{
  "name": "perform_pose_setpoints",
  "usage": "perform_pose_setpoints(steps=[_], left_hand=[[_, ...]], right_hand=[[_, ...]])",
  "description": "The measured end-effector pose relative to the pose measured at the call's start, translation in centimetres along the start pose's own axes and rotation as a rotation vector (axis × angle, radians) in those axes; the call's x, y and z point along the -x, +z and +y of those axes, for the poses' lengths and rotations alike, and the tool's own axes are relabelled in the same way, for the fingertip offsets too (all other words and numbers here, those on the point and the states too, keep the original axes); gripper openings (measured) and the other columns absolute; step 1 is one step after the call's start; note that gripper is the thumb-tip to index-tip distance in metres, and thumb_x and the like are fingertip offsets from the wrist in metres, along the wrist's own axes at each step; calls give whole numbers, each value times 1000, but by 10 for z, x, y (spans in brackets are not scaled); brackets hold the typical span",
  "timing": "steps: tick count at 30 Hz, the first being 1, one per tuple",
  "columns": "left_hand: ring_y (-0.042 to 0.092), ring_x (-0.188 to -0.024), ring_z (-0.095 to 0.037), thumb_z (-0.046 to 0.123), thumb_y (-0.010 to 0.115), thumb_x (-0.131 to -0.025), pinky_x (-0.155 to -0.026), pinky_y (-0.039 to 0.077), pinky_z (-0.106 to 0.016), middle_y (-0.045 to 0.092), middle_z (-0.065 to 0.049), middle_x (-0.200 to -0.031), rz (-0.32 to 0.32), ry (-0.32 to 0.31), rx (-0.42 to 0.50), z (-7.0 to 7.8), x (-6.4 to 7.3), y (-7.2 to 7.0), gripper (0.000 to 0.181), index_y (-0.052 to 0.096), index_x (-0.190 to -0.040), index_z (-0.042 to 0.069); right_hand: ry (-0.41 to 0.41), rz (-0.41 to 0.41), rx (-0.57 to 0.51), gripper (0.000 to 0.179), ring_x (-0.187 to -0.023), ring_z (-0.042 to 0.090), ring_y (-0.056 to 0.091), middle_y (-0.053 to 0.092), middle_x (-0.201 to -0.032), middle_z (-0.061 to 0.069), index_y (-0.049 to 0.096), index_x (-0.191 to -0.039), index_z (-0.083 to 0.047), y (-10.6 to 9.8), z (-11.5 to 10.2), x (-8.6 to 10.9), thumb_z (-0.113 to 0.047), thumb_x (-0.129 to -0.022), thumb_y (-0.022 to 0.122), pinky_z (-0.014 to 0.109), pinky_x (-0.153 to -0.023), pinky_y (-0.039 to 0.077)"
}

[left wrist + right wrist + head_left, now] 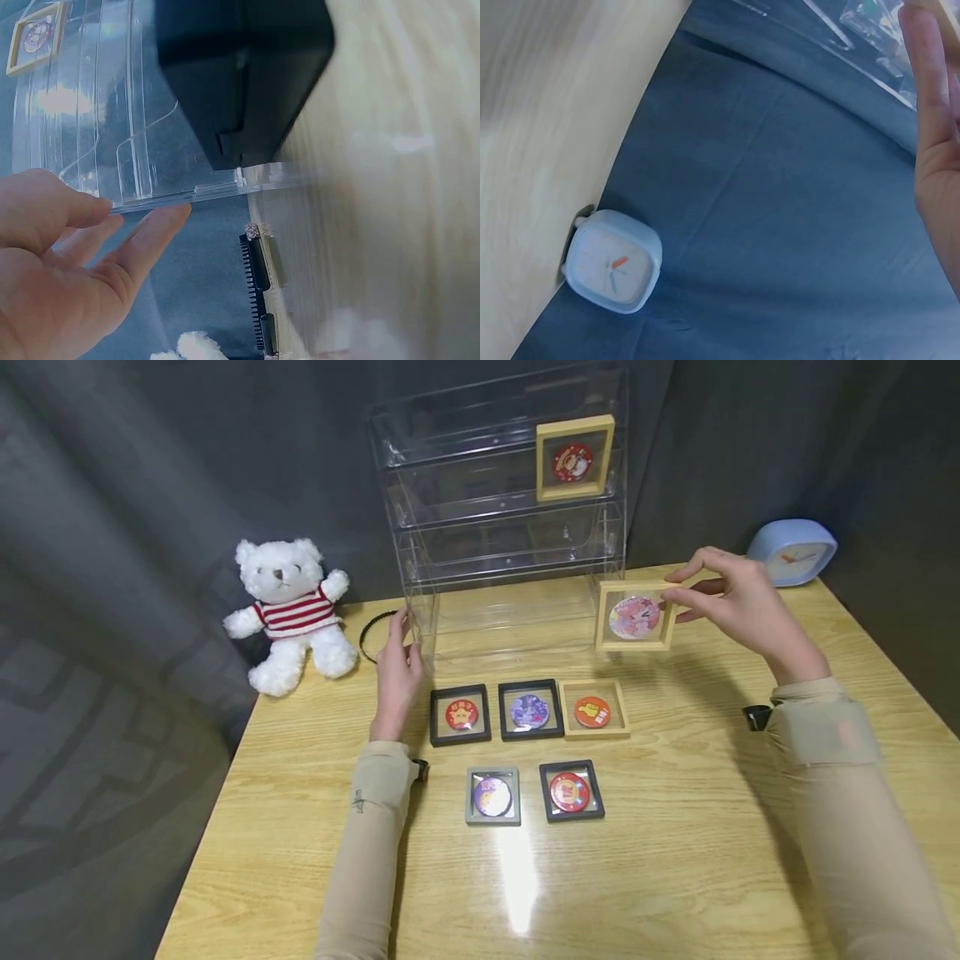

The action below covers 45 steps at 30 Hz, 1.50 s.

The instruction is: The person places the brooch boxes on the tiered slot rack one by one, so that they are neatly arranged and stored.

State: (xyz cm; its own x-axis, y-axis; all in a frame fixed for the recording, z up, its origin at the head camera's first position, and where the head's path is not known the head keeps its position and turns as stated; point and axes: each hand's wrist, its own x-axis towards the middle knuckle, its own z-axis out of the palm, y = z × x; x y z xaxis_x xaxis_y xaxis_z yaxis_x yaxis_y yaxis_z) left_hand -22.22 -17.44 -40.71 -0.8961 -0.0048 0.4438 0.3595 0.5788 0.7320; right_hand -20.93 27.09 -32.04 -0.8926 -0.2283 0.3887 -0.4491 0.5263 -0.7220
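Observation:
My right hand (738,602) pinches the right side of a light wood-coloured display frame (602,618) with a pink round badge inside. It holds the frame upright at the lower right front of a clear tiered display rack (510,564). At the rack's lower left side, my left hand (399,672) has its thumb and fingers at the edge of the clear side panel (157,201), gripping it. Another light wood-coloured frame (574,495), with a red badge, stands on an upper tier at the right. In the right wrist view, only a corner of the held frame (946,30) shows.
In front of the rack lie two black frames (460,739) (531,734) and a wood-coloured frame (596,732). Nearer are a grey frame (492,821) and a black frame (574,816). A white teddy bear (288,614) sits left, beside a black toothed headband (365,635). A blue clock (793,552) stands right.

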Motion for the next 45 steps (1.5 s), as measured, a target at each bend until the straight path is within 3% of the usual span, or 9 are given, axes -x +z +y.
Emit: perform_pose_setpoints(steps=[7,33,40,45], left_hand=[[58,-136,-45,-15,52,-104,-104,60,-48,49,-26,-158,13,35,-18,0,-3,1,56,40,-158,-5],[64,-125,-50,-15,52,-104,-101,61,-50,51,-28,-156,21,20,-15,-4,-2,0,56,41,-158,-4],[57,-137,-45,-16,53,-104,-104,59,-49,51,-28,-156,25,35,-6,-3,-1,1,56,41,-157,-5],[58,-136,-46,-14,53,-104,-104,59,-48,51,-26,-157,25,21,-9,-2,0,1,57,41,-159,-3]], right_hand=[[-19,31,-33,11,-82,-6,73,66,-100,-7,73,-104,10,2,-7,-12,12,-94,74,16,-65,62],[-30,90,-133,10,-82,2,75,69,-104,-3,70,-102,9,18,-30,-41,4,-97,76,20,-66,64],[-39,116,-140,12,-80,2,75,68,-106,-4,71,-106,9,26,-33,-46,3,-97,76,20,-67,64],[-35,142,-112,14,-81,1,74,66,-109,-5,73,-110,6,29,-40,-53,-2,-99,76,18,-69,63]])
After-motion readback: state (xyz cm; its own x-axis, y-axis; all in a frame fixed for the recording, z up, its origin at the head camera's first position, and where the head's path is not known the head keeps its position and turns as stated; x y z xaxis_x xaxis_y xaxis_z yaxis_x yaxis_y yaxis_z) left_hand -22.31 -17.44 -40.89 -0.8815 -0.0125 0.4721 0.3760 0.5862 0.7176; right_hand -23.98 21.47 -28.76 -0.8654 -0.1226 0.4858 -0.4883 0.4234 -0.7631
